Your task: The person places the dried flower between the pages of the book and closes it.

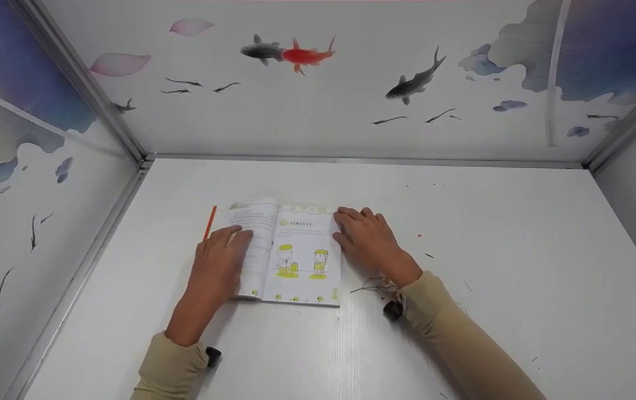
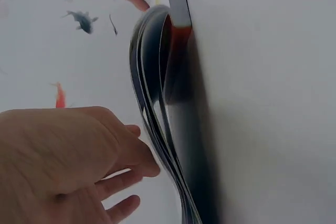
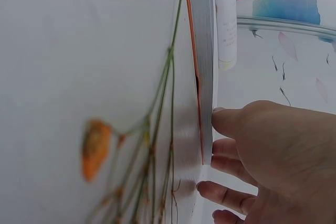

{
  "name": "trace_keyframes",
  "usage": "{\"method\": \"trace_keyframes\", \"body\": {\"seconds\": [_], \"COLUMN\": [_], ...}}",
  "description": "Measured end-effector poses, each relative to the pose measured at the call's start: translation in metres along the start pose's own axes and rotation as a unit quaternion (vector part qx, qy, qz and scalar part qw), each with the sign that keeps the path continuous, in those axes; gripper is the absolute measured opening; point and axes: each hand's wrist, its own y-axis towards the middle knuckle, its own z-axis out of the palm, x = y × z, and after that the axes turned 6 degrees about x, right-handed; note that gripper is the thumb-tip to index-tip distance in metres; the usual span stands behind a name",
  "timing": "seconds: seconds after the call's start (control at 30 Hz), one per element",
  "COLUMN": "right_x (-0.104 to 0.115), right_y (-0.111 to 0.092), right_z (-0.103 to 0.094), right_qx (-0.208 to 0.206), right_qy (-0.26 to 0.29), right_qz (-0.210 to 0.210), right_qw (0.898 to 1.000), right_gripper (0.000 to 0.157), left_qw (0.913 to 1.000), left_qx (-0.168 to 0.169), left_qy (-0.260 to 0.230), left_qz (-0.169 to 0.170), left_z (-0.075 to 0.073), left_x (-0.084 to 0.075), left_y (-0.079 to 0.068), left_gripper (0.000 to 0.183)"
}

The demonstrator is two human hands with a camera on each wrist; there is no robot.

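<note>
An open book (image 1: 304,266) with yellow cartoon figures on its right page lies on the white table. Its orange cover shows along the edges. My left hand (image 1: 219,264) rests on the left pages, fingers loosely bent; from the left wrist view, these pages (image 2: 152,108) bow upward in a curved stack with a gap beneath. At the book's upper right edge is my right hand (image 1: 370,236). In the right wrist view its thumb (image 3: 227,121) touches the edge of the page block (image 3: 203,77), and the other fingers spread around the corner.
A thin dried flower sprig (image 1: 376,286) lies by the right wrist; its orange flower head (image 3: 96,149) shows in the right wrist view. Small plant bits (image 1: 429,255) are scattered on the table at right. Walls with painted fish (image 1: 306,54) enclose the table (image 1: 517,250).
</note>
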Motion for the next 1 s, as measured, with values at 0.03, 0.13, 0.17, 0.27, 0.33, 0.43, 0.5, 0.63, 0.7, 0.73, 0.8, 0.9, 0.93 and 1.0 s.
{"method": "trace_keyframes", "body": {"seconds": [0.03,0.13,0.17,0.27,0.33,0.43,0.5,0.63,0.7,0.73,0.8,0.9,0.93,1.0], "right_x": [0.0,0.001,0.001,0.002,0.002,0.001,-0.001,-0.004,-0.005,-0.007,-0.009,-0.012,-0.014,-0.016], "right_y": [0.0,0.0,0.0,0.001,0.001,0.001,0.0,0.0,-0.001,-0.002,-0.003,-0.007,-0.009,-0.015], "right_z": [0.0,-0.001,-0.001,-0.001,-0.001,0.0,0.001,0.002,0.002,0.002,0.001,-0.001,-0.003,-0.005], "right_qx": [0.0,0.0,0.002,0.004,0.006,0.007,0.004,-0.008,-0.014,-0.018,-0.028,-0.051,-0.06,-0.071], "right_qy": [0.0,-0.001,-0.002,-0.005,-0.004,-0.003,-0.001,0.008,0.012,0.014,0.015,0.013,0.013,0.012], "right_qz": [0.001,0.003,0.005,0.01,0.012,0.011,0.009,0.004,0.0,-0.003,-0.01,-0.02,-0.025,-0.031], "right_qw": [1.0,1.0,1.0,1.0,1.0,1.0,1.0,1.0,1.0,1.0,0.999,0.998,0.998,0.997], "right_gripper": [0.05,0.05,0.051,0.051,0.051,0.051,0.051,0.052,0.052,0.053,0.053,0.049,0.047,0.041], "left_qw": [0.9998,0.9988,0.9983,0.9976,0.9976,0.9977,0.9979,0.9976,0.9973,0.9971,0.9968,0.9967,0.9965,0.9963], "left_qx": [-0.004,0.005,0.012,0.032,0.043,0.049,0.047,0.047,0.049,0.052,0.056,0.059,0.061,0.064], "left_qy": [0.002,-0.018,-0.031,-0.041,-0.04,-0.039,-0.04,-0.048,-0.053,-0.055,-0.057,-0.056,-0.057,-0.058], "left_qz": [0.018,0.044,0.047,0.044,0.037,0.024,0.02,0.013,0.01,0.007,0.003,0.0,-0.002,-0.003], "left_z": [0.001,0.005,0.007,0.015,0.019,0.024,0.026,0.026,0.026,0.026,0.025,0.024,0.024,0.023], "left_x": [-0.006,-0.022,-0.026,-0.031,-0.032,-0.032,-0.031,-0.031,-0.031,-0.032,-0.032,-0.031,-0.031,-0.031], "left_y": [0.002,0.009,0.011,0.013,0.013,0.012,0.012,0.011,0.011,0.011,0.011,0.011,0.011,0.01], "left_gripper": [0.053,0.046,0.045,0.048,0.051,0.052,0.051,0.051,0.051,0.051,0.051,0.052,0.052,0.052]}}
